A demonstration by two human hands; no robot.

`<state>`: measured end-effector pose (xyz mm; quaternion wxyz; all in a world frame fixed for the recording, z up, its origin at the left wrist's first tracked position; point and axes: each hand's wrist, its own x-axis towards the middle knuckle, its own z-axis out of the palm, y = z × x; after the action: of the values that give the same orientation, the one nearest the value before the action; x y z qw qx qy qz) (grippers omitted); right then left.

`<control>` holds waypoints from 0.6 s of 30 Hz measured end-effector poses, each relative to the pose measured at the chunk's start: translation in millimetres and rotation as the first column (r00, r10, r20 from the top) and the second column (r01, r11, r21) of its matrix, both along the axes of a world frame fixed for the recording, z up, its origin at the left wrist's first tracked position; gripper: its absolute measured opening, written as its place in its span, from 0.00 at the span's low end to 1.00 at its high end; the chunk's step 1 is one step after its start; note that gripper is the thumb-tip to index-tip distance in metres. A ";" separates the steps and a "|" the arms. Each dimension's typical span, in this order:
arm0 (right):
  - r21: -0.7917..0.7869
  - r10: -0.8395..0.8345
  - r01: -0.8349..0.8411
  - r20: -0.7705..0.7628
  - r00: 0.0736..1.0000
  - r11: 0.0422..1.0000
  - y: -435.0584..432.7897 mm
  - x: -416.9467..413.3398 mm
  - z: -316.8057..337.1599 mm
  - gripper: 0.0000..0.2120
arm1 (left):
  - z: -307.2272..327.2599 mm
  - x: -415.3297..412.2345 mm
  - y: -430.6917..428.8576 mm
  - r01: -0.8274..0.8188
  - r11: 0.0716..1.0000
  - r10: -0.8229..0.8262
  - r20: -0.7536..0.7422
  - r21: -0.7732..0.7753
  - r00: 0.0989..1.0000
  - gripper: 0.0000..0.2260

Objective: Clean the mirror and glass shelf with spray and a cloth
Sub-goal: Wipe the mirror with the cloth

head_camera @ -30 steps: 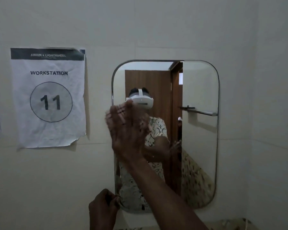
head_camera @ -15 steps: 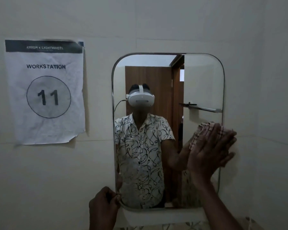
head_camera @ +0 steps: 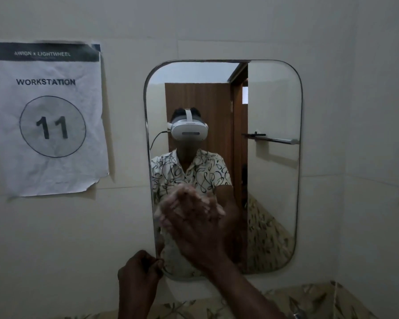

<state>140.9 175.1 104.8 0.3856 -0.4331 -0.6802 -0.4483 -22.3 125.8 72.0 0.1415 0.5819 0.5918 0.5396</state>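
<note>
The right hand [head_camera: 194, 217] has swept back left — spread flat on the mirror [head_camera: 272, 180]; the left hand [head_camera: 139, 270] pinches its lower corner.

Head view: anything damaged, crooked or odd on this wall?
The workstation 11 sign is crumpled, and its lower right corner is torn and curling off the wall. The mirror hangs straight with no crack showing. The right hand on the glass is motion-blurred.

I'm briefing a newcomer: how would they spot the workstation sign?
Find the rounded mirror on the cream wall. Left of it hangs a creased white paper sign. Only it carries a dark top band, the word WORKSTATION and a circled 11.
</note>
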 end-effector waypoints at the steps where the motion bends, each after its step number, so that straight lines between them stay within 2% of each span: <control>1: 0.002 -0.064 0.064 -0.108 0.992 0.998 -1.3 24.1 1.2 0.28 | 0.2 0.5 0.0 -0.003 1.000 0.003 0.014 -0.004 1.000 0.12; 3: 0.014 -0.188 0.210 -0.388 0.902 0.978 -4.8 72.8 2.2 0.30 | -0.3 1.0 0.1 -0.017 1.000 0.017 0.031 -0.006 0.999 0.12; 6: -0.075 -0.226 0.257 -0.742 0.631 0.963 -16.1 125.7 -7.0 0.28 | 0.1 2.4 -0.5 -0.033 0.999 0.033 0.003 0.002 0.999 0.13; 8: -0.088 -0.184 0.225 -0.870 0.457 0.970 -18.3 129.7 -20.6 0.26 | -1.0 1.7 -0.7 -0.010 1.000 0.009 0.020 0.014 1.000 0.12; 9: -0.091 -0.175 0.219 -0.899 0.401 0.971 -18.4 121.1 -25.9 0.26 | -1.3 1.3 -0.6 0.006 1.000 -0.007 0.038 0.025 0.999 0.12; 10: -0.104 -0.180 0.210 -0.906 0.383 0.972 -17.8 106.4 -31.6 0.26 | -2.1 0.4 -0.5 0.018 0.999 -0.019 0.053 0.035 0.998 0.12; 11: -0.116 -0.189 0.197 -0.892 0.410 0.973 -16.6 87.8 -37.3 0.27 | -2.3 0.3 0.4 0.026 0.999 -0.029 0.065 0.042 0.997 0.12; 13: -0.135 -0.194 0.147 -0.803 0.563 0.980 -13.4 39.1 -51.0 0.30 | -2.4 -0.8 0.9 0.048 0.998 -0.052 0.074 0.049 0.996 0.11; 16: -0.138 -0.122 0.056 -0.535 0.836 0.989 -7.7 -35.6 -70.9 0.27 | -3.1 -6.0 2.3 0.093 0.995 -0.096 0.116 0.024 0.989 0.10; 18: -0.126 -0.064 0.016 -0.387 0.920 0.992 -4.5 -64.0 -79.0 0.26 | -3.8 -15.6 4.9 0.142 0.990 -0.138 0.148 -0.021 0.979 0.12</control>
<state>76.9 170.6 25.8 0.4772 -0.5500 -0.6066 -0.3191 -37.9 130.7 68.2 0.2311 0.5786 0.5458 0.5602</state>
